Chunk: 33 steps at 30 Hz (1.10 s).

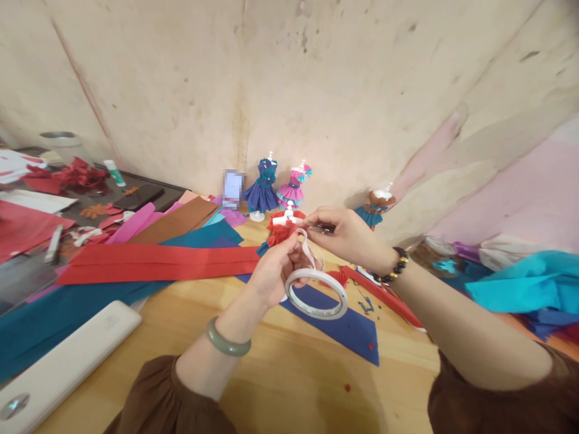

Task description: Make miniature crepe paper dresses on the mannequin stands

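Note:
A roll of white tape (341,298) hangs from my left hand (283,268), whose fingers are closed on it. A loose strip of tape (303,238) loops up from the roll towards my fingertips. My right hand (337,232) is closed in a pinch beside the strip, with a small dark metal thing (326,228) partly showing in its fingers; its kind is hidden. Just behind both hands stands a small white dress form (289,212) with red crepe paper (281,234) around it. Below the roll lies a blue paper sheet (348,325).
Small dressed forms in blue (262,187), pink (294,187) and brown-teal (374,208) stand along the wall. Left are red paper strips (172,263), teal paper (90,304), a long white device (72,361), a phone (140,196) and a glue stick (114,173). Turquoise paper (529,280) lies right.

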Motion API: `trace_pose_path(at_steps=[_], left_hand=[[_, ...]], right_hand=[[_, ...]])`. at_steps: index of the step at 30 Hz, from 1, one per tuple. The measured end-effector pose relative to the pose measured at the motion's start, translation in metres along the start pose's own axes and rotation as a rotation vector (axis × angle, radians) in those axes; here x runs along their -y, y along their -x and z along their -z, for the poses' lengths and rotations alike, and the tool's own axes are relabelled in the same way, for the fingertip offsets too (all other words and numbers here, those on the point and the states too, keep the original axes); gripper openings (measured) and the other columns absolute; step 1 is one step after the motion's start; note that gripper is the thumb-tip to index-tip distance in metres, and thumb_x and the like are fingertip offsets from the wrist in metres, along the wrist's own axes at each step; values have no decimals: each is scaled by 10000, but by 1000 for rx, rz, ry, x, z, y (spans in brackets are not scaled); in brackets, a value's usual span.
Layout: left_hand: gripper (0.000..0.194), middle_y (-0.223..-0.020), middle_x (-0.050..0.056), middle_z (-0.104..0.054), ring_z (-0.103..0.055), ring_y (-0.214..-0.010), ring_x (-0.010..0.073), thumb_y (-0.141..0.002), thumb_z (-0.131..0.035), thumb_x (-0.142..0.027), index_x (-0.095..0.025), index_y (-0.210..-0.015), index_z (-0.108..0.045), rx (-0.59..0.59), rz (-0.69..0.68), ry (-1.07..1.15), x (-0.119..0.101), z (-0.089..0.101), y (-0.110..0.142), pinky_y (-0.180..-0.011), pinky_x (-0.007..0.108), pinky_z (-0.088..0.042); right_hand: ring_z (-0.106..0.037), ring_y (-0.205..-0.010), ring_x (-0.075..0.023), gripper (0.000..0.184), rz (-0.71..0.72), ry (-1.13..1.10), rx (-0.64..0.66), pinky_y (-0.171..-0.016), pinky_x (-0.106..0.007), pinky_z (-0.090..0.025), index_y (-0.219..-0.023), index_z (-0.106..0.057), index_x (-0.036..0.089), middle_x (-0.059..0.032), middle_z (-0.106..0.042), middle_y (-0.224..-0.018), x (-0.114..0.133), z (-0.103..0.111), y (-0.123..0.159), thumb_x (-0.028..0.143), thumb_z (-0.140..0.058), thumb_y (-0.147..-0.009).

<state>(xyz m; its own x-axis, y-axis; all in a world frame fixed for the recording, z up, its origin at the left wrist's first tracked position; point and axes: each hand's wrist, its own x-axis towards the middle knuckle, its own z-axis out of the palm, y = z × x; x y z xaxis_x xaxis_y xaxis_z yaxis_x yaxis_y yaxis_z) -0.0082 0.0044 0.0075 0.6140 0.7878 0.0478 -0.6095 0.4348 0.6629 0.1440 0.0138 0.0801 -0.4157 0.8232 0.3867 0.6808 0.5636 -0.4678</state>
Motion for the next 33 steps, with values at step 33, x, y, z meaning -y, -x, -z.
trace_pose_path(at_steps=[33], left_hand=[[351,-768,62,-705,-485,-457,54,-638,-779,-478,-133,-686,-732,-101,-171,-333,11,-7,1,-432,196,-388]], right_hand=[[-298,-493,-74,298,-240,69,170,-446,-243,-233,-508,-393,186,47,-346,-498,26,12,-32,245,-565,-744]])
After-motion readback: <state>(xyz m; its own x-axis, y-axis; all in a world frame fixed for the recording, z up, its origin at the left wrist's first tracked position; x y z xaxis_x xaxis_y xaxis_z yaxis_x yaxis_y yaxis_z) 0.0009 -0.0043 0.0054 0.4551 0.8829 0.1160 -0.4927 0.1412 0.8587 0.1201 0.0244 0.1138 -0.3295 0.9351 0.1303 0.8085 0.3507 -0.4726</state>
